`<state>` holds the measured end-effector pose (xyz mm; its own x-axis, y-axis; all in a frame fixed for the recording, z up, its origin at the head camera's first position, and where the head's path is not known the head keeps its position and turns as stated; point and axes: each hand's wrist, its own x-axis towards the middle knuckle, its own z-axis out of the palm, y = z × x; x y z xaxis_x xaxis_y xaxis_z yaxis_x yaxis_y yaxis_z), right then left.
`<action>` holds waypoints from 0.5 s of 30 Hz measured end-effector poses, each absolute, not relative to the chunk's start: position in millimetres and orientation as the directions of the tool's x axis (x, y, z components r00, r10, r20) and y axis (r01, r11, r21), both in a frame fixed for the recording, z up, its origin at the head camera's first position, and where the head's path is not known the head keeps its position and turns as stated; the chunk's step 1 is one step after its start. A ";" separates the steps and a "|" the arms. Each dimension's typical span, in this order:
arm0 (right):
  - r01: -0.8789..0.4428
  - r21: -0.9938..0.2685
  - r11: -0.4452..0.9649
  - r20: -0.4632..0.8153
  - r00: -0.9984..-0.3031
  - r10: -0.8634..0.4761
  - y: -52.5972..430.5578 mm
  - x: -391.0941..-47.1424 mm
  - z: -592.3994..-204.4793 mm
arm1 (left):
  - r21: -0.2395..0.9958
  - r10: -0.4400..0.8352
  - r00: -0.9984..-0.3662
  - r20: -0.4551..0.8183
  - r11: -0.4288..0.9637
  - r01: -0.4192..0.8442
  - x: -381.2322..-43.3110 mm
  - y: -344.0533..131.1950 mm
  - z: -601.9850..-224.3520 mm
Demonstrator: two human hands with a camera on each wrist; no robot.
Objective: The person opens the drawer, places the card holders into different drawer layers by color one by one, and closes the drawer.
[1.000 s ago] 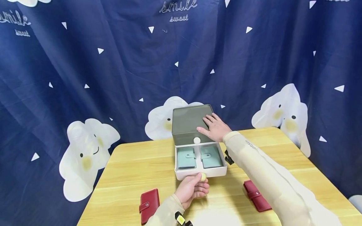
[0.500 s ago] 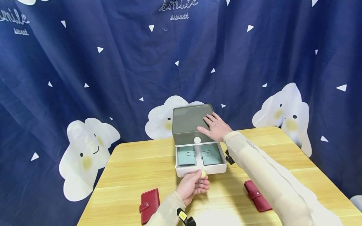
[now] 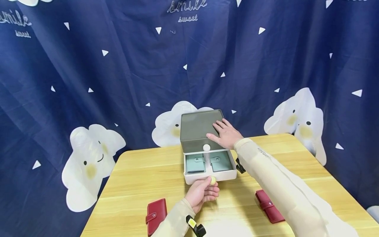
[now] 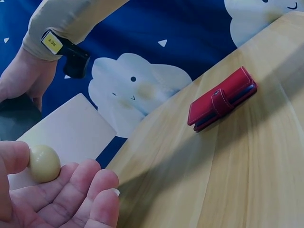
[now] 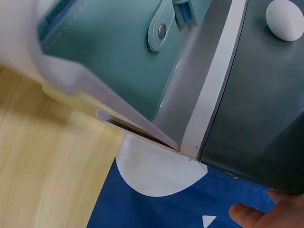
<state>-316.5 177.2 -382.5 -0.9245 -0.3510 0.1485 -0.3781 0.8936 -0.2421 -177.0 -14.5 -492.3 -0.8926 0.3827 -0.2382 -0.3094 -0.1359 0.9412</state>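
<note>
A small box with a dark grey upper part (image 3: 195, 126) stands toward the back of the table. Its white lower drawer (image 3: 228, 176) is pulled part way out, and two teal snap wallets, one on the left (image 3: 193, 167) and one on the right (image 3: 222, 164), lie in it on either side of a divider. My left hand (image 3: 199, 195) pinches the drawer's pale yellow knob (image 4: 44, 164) between thumb and index finger. Fingers spread, my right hand (image 3: 226, 135) rests on the right side of the box top. A white knob (image 3: 206, 147) sits on the grey front.
On the wooden table (image 3: 136, 174), a red wallet (image 3: 157, 214) lies at the front left. Another red wallet (image 3: 269, 207) lies at the right, beside my right sleeve. A blue curtain (image 3: 142, 65) with clouds hangs behind the table.
The drawer has slid slightly inward, with my left hand moving along on its knob. My right hand stays on the box top.
</note>
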 end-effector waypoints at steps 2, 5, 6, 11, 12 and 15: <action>-0.377 -0.241 0.894 0.155 -0.925 -0.348 177.0 -316.3 -382.2 | 0.943 0.381 -0.894 -0.234 -0.133 -0.304 -178.9 -14.2 -491.7; -0.373 -0.242 0.896 0.160 -0.926 -0.343 176.9 -316.1 -382.1 | 0.945 0.377 -0.896 -0.235 -0.127 -0.301 -182.1 -13.7 -490.8; -0.372 -0.240 0.897 0.162 -0.926 -0.341 176.7 -316.0 -382.1 | 0.946 0.375 -0.897 -0.235 -0.125 -0.300 -183.2 -13.5 -490.4; -0.394 -0.231 0.890 0.176 -0.916 -0.360 176.6 -316.8 -382.4 | 0.946 0.357 -0.902 -0.242 -0.118 -0.301 -189.0 -12.6 -488.8; -0.397 -0.229 0.889 0.177 -0.915 -0.363 176.7 -317.3 -382.9 | 0.946 0.354 -0.903 -0.243 -0.118 -0.301 -190.4 -12.3 -488.6; -0.395 -0.232 0.889 0.177 -0.916 -0.361 176.5 -318.0 -383.7 | 0.946 0.342 -0.907 -0.245 -0.119 -0.301 -194.9 -11.9 -488.8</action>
